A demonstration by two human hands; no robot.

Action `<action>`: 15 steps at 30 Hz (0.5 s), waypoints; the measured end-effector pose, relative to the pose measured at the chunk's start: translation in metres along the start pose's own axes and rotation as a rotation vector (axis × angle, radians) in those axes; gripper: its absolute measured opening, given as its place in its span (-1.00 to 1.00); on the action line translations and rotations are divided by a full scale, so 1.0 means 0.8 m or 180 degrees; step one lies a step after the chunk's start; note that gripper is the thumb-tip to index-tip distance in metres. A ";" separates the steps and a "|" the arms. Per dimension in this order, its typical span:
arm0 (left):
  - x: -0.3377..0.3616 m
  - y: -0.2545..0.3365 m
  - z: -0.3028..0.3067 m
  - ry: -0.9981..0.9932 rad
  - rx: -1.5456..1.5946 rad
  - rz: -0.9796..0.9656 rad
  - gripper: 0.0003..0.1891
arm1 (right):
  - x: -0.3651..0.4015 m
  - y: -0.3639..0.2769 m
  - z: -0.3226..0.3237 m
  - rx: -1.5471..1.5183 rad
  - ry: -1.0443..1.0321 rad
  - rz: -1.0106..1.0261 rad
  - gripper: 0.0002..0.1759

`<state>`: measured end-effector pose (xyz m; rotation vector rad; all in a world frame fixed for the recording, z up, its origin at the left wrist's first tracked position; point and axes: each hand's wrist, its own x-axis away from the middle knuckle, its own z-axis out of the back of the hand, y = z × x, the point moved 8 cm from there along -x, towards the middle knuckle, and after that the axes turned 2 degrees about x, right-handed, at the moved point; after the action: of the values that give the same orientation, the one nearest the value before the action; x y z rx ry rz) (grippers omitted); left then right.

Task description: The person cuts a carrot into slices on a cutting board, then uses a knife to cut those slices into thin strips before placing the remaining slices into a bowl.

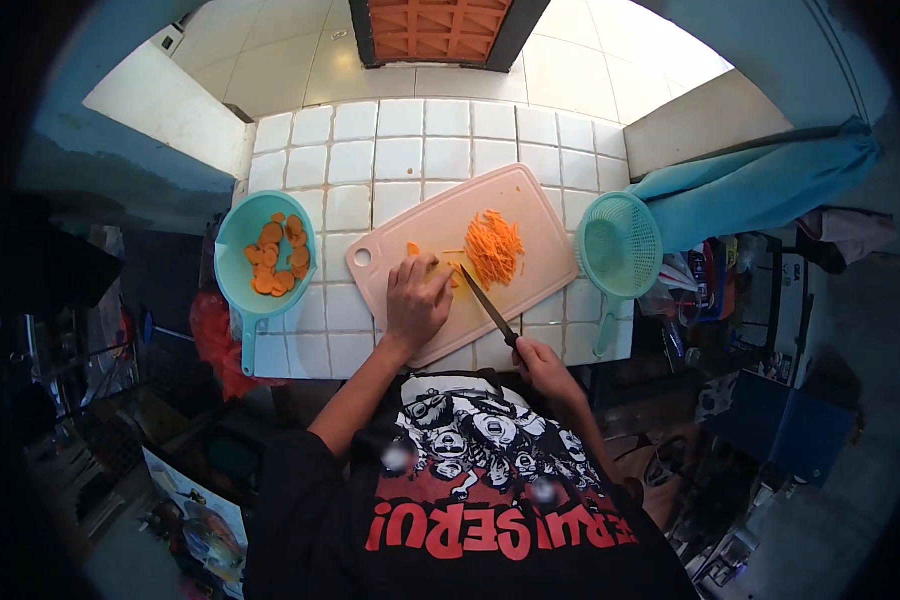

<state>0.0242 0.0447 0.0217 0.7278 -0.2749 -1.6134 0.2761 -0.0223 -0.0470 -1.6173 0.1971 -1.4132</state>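
Observation:
My right hand (pixel 542 367) is closed round the black handle of a kitchen knife (pixel 489 309). The blade slants up and left across the pink cutting board (pixel 390 275), its tip beside my left fingertips. With curled fingers, my left hand (pixel 417 303) presses on a carrot slice, mostly hidden under it; orange bits (pixel 455 272) show at the fingertips. A pile of thin carrot strips (pixel 495 248) lies on the board right of the blade. One loose carrot piece (pixel 412 248) rests just above my left hand.
A turquoise long-handled bowl (pixel 227 262) with carrot slices (pixel 267 270) stands left on the white tiled counter (pixel 345 165). To the right is a turquoise strainer (pixel 622 245) with a handle. A teal cloth (pixel 760 180) hangs beyond it. A red plastic bag (pixel 218 335) hangs below the counter's left edge.

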 end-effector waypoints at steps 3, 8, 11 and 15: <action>-0.001 0.000 0.001 0.0001 0.0012 -0.0072 -0.73 | 0.000 -0.009 0.008 -0.0468 0.0187 -0.0009 -0.50; -0.006 -0.007 0.009 0.0028 0.0129 0.0075 -0.71 | 0.014 -0.059 0.011 0.0502 0.0749 0.0497 -0.51; -0.003 -0.009 0.018 0.0033 0.0145 0.0120 -0.70 | 0.015 -0.072 -0.001 0.0815 0.0796 0.0653 -0.52; 0.011 -0.011 0.019 -0.0119 0.0116 0.0236 -0.68 | 0.002 -0.065 -0.023 0.0958 0.0841 0.0513 -0.51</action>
<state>0.0080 0.0346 0.0259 0.7079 -0.3553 -1.5561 0.2384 -0.0053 -0.0106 -1.1441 0.2490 -1.4508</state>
